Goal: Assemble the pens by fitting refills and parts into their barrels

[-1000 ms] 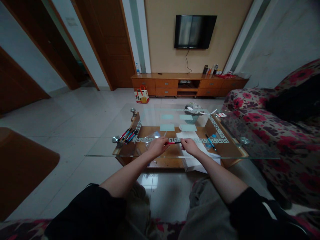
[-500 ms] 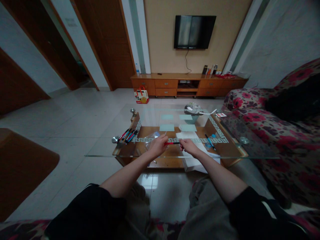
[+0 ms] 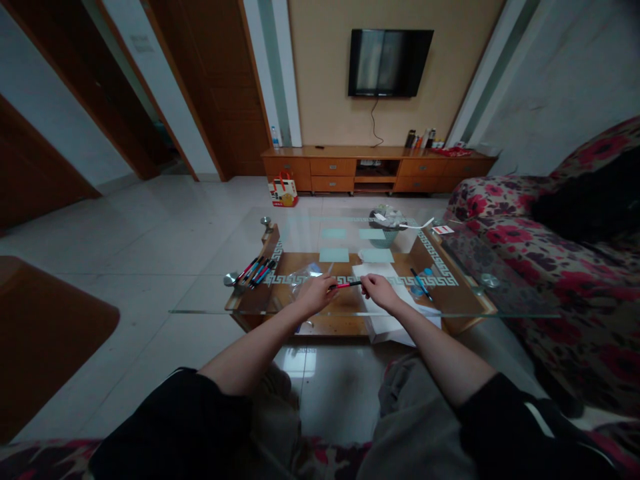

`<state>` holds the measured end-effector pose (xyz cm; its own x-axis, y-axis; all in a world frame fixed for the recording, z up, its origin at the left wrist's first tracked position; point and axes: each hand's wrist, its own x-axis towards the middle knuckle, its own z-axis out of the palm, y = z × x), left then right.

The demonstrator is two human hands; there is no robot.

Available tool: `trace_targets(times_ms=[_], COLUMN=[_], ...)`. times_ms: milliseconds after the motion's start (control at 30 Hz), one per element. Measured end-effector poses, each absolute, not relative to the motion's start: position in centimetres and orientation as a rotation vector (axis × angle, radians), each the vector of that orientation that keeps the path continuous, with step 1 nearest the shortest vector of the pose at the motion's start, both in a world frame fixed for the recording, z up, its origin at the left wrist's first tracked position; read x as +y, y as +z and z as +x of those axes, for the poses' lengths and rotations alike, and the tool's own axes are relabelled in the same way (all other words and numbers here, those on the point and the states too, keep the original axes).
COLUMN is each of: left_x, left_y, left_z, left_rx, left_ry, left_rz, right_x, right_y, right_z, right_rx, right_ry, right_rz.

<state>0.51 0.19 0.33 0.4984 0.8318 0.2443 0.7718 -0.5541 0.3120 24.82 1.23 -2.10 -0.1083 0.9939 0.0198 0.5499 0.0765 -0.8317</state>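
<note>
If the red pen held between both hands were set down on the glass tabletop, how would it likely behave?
The red pen looks thin, straight and rigid, spanning left hand to right hand without sagging. Probably light. Its round barrel may roll on the smooth glass tabletop.

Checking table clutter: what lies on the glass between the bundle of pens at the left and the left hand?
In the head view, a clear plastic bag lies between the pens and the left hand.

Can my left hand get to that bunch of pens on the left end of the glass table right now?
Probably not yet: the left hand is shut on the red pen, which the right hand grips too. The bunch of pens lies close by on the glass table, nothing between.
</note>
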Motion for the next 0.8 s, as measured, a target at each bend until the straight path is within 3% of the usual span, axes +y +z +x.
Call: trace_targets(times_ms=[800], left_x=[0.0], left_y=[1.1], left_z=[0.5], left_rx=[1.517], left_ry=[0.477], left_rz=[2.497], right_x=[1.2], right_y=[-2.1], right_z=[24.6], right_rx=[-1.617], right_ry=[1.05], right_rz=[-1.447])
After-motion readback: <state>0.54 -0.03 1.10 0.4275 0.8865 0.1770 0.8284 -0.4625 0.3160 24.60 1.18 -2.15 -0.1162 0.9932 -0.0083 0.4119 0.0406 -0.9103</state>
